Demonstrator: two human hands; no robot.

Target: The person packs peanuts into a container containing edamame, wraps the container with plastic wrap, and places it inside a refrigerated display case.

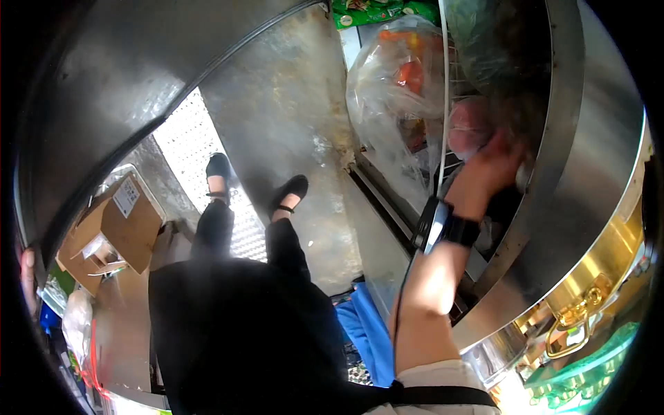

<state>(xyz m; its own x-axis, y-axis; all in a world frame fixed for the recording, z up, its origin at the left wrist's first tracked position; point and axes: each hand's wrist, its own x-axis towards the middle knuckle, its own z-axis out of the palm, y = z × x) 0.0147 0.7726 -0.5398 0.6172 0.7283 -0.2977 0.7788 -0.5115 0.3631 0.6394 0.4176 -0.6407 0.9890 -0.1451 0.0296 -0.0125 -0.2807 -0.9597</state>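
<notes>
Right of the clear bag (pixel 377 93) containing orange-red items (pixel 409 76), your right hand (pixel 499 162) is at the rounded pink bundle (pixel 470 123), long axis unclear; I can't tell its grip, nor your left hand (pixel 28 268)'s.

Looking down, you see your right hand (pixel 496 164), blurred, reaching into a metal cabinet (pixel 568 104), beside a reddish bundle (pixel 469 123); whether it grips anything is unclear. A clear plastic bag (pixel 380 97) with orange and red contents sits near it. At the far left edge, your left hand (pixel 28 268) barely shows beside a steel door (pixel 117 69). Below, your black shoes (pixel 294 185) stand apart; a cardboard box (pixel 131 228) lies to their left.
</notes>
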